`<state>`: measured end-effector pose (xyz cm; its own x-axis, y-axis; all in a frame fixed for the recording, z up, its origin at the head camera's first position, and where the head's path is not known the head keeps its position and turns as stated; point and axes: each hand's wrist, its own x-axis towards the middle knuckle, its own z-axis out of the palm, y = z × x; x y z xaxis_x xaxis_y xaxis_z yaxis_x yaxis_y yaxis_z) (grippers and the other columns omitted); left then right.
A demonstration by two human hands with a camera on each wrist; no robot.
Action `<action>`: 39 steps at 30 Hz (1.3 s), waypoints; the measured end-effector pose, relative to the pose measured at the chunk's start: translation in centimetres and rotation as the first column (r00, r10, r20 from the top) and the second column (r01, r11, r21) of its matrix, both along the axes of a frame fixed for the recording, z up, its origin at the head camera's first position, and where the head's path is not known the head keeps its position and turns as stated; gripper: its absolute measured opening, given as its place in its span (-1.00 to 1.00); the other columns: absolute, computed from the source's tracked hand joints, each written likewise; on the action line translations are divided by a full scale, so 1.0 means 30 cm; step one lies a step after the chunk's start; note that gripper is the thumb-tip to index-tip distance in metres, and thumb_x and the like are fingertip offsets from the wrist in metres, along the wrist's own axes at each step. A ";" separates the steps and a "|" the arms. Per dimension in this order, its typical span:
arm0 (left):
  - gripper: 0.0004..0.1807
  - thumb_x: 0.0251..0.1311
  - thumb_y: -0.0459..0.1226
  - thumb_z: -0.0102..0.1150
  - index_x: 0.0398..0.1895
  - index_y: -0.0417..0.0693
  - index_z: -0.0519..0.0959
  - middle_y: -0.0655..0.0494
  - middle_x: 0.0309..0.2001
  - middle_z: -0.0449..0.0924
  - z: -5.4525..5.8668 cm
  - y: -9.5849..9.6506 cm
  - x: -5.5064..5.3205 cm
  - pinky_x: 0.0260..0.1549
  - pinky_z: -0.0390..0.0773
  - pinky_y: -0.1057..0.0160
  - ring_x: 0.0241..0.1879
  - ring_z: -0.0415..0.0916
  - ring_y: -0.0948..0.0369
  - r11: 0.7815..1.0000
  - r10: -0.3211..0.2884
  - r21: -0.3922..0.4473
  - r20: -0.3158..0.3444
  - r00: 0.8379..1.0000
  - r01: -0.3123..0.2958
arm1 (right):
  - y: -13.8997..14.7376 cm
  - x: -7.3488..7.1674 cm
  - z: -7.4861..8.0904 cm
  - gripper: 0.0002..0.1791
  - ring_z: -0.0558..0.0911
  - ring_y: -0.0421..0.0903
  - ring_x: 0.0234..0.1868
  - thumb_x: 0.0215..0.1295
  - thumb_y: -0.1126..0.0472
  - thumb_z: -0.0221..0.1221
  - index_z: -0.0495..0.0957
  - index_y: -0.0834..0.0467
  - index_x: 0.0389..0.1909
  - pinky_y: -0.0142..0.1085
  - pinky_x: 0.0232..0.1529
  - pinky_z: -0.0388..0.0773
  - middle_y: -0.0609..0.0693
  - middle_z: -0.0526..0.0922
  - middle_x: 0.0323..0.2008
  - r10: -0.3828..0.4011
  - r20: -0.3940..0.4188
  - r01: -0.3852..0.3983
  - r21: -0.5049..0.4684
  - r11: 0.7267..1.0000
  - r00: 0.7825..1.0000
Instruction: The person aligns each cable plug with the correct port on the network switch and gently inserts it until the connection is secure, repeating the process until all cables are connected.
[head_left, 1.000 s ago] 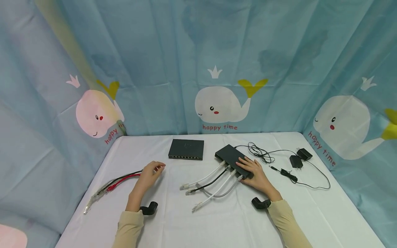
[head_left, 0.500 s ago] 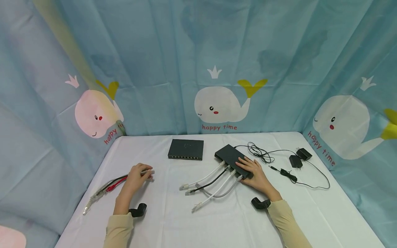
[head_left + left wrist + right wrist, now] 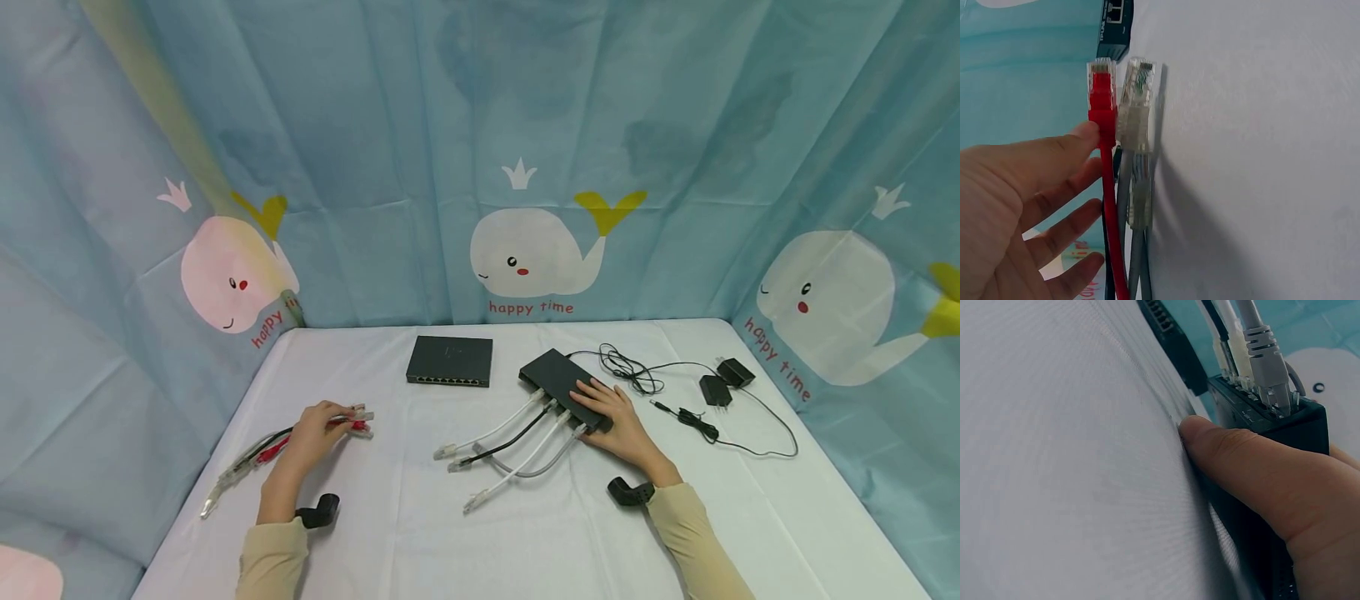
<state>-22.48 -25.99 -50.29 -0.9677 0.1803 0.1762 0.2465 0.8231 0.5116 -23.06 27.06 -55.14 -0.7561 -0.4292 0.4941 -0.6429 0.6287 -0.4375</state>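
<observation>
My left hand [image 3: 313,432] is at a bundle of network cables on the left of the table. In the left wrist view its thumb touches the boot of a red network cable [image 3: 1103,115], and the other fingers lie loosely beside the bundle. Grey network cables [image 3: 1136,125] with clear plugs run alongside the red one. My right hand [image 3: 613,421] holds a black network switch [image 3: 558,379] by its near right end, fingers over the top and thumb along the edge. White, black and grey network cables [image 3: 517,477] are plugged into its front, their free plugs lying toward the left.
A second black network switch [image 3: 450,360] sits at the back centre, ports facing front. Two black power adapters [image 3: 716,390] lie at the right; a thin coiled cord [image 3: 630,371] runs to the held switch. A printed curtain [image 3: 420,208] hangs behind the table.
My left hand has moved left and down, from short of the cable ends back along the bundle, so the red plugs now show. My right hand and the switch stay put.
</observation>
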 end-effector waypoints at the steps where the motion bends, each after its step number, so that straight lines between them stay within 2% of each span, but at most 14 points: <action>1: -0.78 0.13 -0.33 0.22 -0.15 -0.21 0.62 -0.18 -0.08 0.53 -0.001 -0.005 0.000 -0.06 0.34 -0.19 0.00 0.36 -0.18 1.000 -0.006 -0.006 -0.004 1.000 0.006 | 0.001 -0.001 -0.001 -0.18 0.20 0.29 0.31 -0.21 0.19 0.47 0.42 0.10 0.22 0.33 0.18 -0.09 0.20 0.33 0.27 -0.001 -0.002 0.001 0.000 1.000 1.000; 9: -0.80 0.07 -0.34 0.27 -0.20 -0.15 0.64 -0.11 -0.15 0.57 -0.002 -0.010 -0.003 -0.03 0.28 -0.23 0.00 0.35 -0.16 0.998 0.002 -0.059 -0.030 1.000 -0.004 | 0.006 -0.007 -0.003 -0.17 0.20 0.28 0.31 -0.20 0.18 0.47 0.42 0.07 0.22 0.33 0.18 -0.10 0.18 0.33 0.28 0.002 -0.006 -0.002 -0.003 1.000 1.000; 12: -0.83 0.06 -0.33 0.29 -0.25 -0.13 0.64 -0.08 -0.20 0.58 0.002 -0.007 -0.004 -0.05 0.27 -0.24 -0.02 0.37 -0.15 0.998 0.005 -0.070 -0.060 0.998 -0.009 | 0.006 -0.009 -0.005 -0.17 0.20 0.27 0.31 -0.20 0.18 0.47 0.42 0.07 0.22 0.33 0.17 -0.09 0.18 0.33 0.28 0.006 -0.015 -0.006 0.001 1.000 1.000; 16: -0.84 0.05 -0.33 0.29 -0.27 -0.13 0.62 -0.03 -0.28 0.57 0.006 0.000 -0.008 -0.13 0.34 -0.16 -0.12 0.42 -0.08 0.998 -0.017 -0.061 -0.121 0.993 0.010 | 0.007 -0.010 -0.005 -0.17 0.20 0.26 0.31 -0.20 0.17 0.47 0.41 0.07 0.23 0.32 0.17 -0.09 0.16 0.32 0.29 0.007 -0.016 -0.007 0.003 1.000 1.000; 19: -0.82 0.08 -0.33 0.26 -0.22 -0.12 0.59 0.00 -0.29 0.54 0.009 0.007 -0.012 -0.18 0.41 -0.07 -0.19 0.46 -0.01 0.998 -0.036 -0.054 -0.140 0.989 0.029 | 0.007 -0.012 -0.003 -0.18 0.19 0.27 0.31 -0.19 0.16 0.47 0.41 0.07 0.23 0.33 0.18 -0.09 0.16 0.32 0.29 0.009 -0.013 -0.009 0.007 1.000 1.000; 26: -0.80 0.18 -0.39 0.15 -0.12 -0.17 0.54 -0.02 -0.26 0.48 0.030 0.022 -0.011 -0.26 0.46 0.02 -0.27 0.46 0.07 0.998 -0.068 0.001 -0.105 0.992 0.068 | 0.006 -0.016 -0.001 -0.18 0.18 0.25 0.32 -0.18 0.16 0.47 0.42 0.07 0.23 0.32 0.19 -0.11 0.16 0.32 0.29 0.009 -0.005 -0.009 0.002 1.000 1.000; 29: -0.80 0.17 -0.41 0.14 -0.13 -0.18 0.54 -0.03 -0.27 0.47 0.034 0.036 -0.012 -0.27 0.45 0.03 -0.29 0.44 0.08 0.997 -0.075 -0.004 -0.100 0.992 0.075 | 0.007 -0.016 -0.003 -0.18 0.19 0.26 0.32 -0.18 0.16 0.47 0.42 0.08 0.23 0.32 0.19 -0.12 0.16 0.32 0.29 0.010 -0.004 -0.010 0.000 1.000 1.000; 35: -0.81 0.23 -0.34 0.11 -0.10 -0.15 0.50 -0.01 -0.31 0.46 0.029 0.079 -0.029 -0.28 0.44 0.08 -0.33 0.38 0.13 0.997 -0.072 -0.019 -0.051 0.996 0.071 | 0.009 -0.013 -0.010 -0.18 0.20 0.26 0.32 -0.19 0.16 0.47 0.42 0.08 0.22 0.32 0.19 -0.11 0.16 0.32 0.29 0.005 -0.005 -0.005 0.000 1.000 1.000; 39: -0.79 0.28 -0.34 0.04 -0.04 -0.17 0.44 -0.05 -0.27 0.52 0.036 0.115 -0.043 -0.26 0.44 0.09 -0.30 0.39 0.11 0.997 -0.072 0.006 0.014 0.997 0.072 | 0.007 -0.009 -0.012 -0.19 0.20 0.26 0.32 -0.19 0.17 0.46 0.42 0.08 0.22 0.32 0.21 -0.13 0.15 0.32 0.29 0.002 0.001 -0.002 -0.011 1.000 1.000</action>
